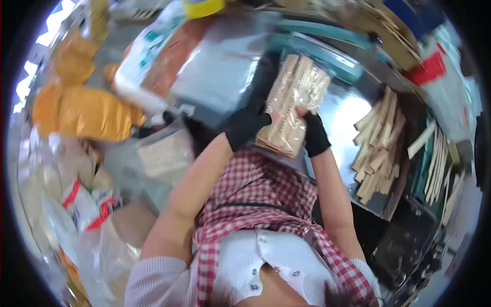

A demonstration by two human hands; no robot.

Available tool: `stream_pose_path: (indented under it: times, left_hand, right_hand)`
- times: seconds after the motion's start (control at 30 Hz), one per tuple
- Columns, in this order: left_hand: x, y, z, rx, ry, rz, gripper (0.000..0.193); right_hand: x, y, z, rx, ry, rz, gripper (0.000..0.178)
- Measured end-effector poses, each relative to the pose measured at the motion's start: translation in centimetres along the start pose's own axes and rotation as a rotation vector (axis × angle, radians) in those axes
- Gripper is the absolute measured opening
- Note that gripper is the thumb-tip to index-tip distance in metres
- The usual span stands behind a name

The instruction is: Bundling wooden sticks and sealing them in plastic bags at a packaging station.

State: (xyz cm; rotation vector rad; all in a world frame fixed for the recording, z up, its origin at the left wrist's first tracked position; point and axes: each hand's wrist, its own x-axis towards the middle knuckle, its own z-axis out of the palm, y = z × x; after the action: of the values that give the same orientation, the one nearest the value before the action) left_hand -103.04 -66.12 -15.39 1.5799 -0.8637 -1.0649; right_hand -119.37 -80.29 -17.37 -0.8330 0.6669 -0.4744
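Note:
A clear plastic bag of flat pale wooden strips is held up in front of me, its film shiny and wrinkled. My left hand, in a black fingerless glove, grips the bag's left side with the thumb on top. On the opposite side my right hand, gloved the same way, presses its thumb onto the front of the bag. The other fingers of both hands are mostly hidden behind it. To the right, a loose pile of similar wooden strips lies on a shiny metal surface.
Clear plastic sheets or bags are stacked ahead on the left. Orange-yellow wrapped packages sit farther left, above crumpled bags. A teal tray stands behind the held bag. More thin strips stand at the far right.

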Motion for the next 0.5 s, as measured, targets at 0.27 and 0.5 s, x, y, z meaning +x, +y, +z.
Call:
stream_pose_path:
  times: [0.27, 0.5]
  left_hand:
    - [-22.7, -5.8, -30.5, 1.311, 1.002, -0.617, 0.077]
    - [-33.5, -22.7, -37.0, 1.012, 0.914, -0.743, 0.062]
  right_hand:
    - [-1.1, 0.9, 25.1, -0.374, -0.476, -0.432, 0.041]
    - [-0.5, 23.3, 38.4, -0.907, -1.06, -0.728, 0.089]
